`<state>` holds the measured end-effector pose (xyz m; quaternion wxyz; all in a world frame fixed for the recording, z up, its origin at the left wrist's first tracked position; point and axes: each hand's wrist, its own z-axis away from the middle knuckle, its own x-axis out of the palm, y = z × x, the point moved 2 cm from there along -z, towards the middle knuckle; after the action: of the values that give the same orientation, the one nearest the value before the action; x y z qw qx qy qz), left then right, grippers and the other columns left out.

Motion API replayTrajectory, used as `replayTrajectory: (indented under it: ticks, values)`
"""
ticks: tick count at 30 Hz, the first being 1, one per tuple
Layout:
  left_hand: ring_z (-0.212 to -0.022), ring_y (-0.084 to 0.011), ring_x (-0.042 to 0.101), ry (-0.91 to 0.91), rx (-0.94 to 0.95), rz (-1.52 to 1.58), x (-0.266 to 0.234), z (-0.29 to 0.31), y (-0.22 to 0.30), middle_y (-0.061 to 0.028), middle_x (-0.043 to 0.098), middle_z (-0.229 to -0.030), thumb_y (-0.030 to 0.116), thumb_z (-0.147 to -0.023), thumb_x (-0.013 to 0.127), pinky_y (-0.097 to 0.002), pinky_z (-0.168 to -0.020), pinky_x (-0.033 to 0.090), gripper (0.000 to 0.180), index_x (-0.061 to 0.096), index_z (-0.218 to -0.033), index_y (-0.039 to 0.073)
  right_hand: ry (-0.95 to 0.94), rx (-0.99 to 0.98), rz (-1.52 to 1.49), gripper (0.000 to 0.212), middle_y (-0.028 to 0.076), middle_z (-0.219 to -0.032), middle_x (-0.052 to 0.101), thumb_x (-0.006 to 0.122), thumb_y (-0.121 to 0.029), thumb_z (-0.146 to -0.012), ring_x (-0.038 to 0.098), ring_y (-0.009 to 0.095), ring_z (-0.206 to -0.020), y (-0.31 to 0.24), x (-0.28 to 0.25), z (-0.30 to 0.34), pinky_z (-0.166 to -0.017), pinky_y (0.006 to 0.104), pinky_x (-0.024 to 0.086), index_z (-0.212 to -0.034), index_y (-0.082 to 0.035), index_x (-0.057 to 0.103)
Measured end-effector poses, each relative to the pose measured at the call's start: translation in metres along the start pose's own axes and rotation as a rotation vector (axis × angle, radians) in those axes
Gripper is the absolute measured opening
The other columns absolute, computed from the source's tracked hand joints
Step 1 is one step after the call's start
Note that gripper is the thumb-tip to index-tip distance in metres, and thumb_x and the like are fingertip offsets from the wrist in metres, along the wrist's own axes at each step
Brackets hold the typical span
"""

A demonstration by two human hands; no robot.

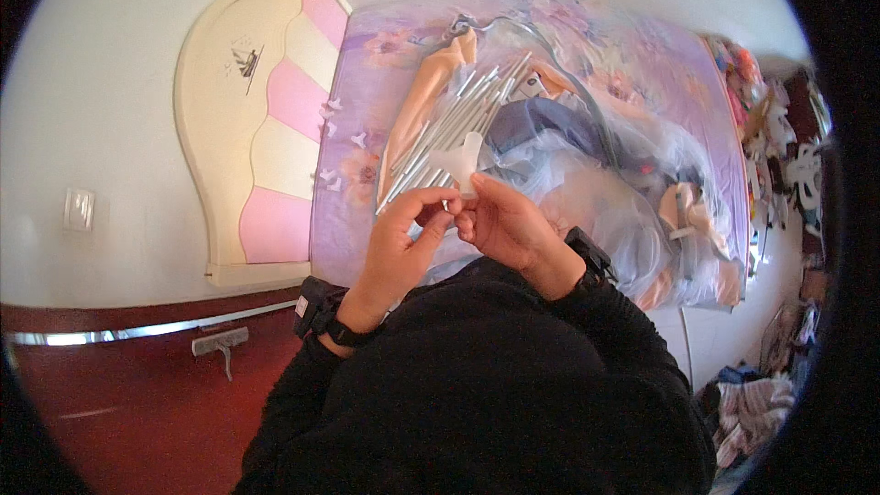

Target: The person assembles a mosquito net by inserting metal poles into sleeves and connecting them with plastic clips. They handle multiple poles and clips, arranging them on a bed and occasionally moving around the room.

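A white switch plate [80,209] sits on the wall at left, beside a cream-and-pink headboard [254,142], with a gray T-shaped object [220,342] below over the red floor. Small white plastic pieces [358,140] lie on the purple flowered sheet [383,82] by the headboard. At center, a person in black curls the left hand [396,240] with thumb and forefinger drawn close; whether they grip anything cannot be told. Behind it, thin metal rods [458,119] lie in a bundle on the bed. A white branched connector [469,158] stands up from the fingertips of the right hand [515,227], which holds it by its lower end. Sheer netting [596,229] spreads across the bed to the right, and clothes [747,412] are piled at far right.
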<state>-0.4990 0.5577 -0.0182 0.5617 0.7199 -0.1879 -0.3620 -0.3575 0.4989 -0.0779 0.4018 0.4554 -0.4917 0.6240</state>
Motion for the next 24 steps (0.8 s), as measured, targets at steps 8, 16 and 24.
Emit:
replayTrajectory:
  ticks: [8, 16, 24]
  values:
    - [-0.078, -0.0125, 0.058, -0.146, -0.34, -0.14, -0.007, 0.036, -0.075, -0.007, 0.063, -0.095, 0.012, -0.089, 0.059, -0.0281, -0.072, 0.048, 0.031, 0.057, -0.118, 0.003, 0.198, 0.082, 0.694, 0.03, 0.012, -0.095, 0.065, 0.061, -0.015, -0.088, 0.065, 0.019, -0.079, 0.006, -0.066, 0.008, -0.072, 0.0315, 0.054, -0.112, 0.002, 0.052]
    - [-0.084, -0.0156, 0.06, 0.11, -0.516, 0.169, -0.02, 0.079, -0.163, -0.0115, 0.059, -0.106, 0.015, -0.088, 0.063, -0.0291, -0.072, 0.051, 0.036, 0.054, -0.121, 0.005, 0.169, 0.356, 1.538, 0.025, 0.008, -0.073, 0.061, 0.071, -0.022, -0.081, 0.058, 0.014, -0.066, 0.068, -0.122, -0.031, -0.06, 0.0293, 0.047, -0.083, -0.003, 0.055]
    - [-0.088, -0.0184, 0.06, 0.182, -0.825, 0.791, -0.106, 0.065, -0.308, -0.0101, 0.061, -0.104, 0.022, -0.095, 0.053, -0.0294, -0.07, 0.052, 0.025, 0.056, -0.113, 0.006, 0.409, 0.221, 1.096, 0.024, 0.009, -0.092, 0.064, 0.061, -0.012, -0.089, 0.062, 0.015, -0.077, 0.148, -0.147, -0.147, -0.069, 0.0274, 0.051, -0.109, 0.0, 0.056]
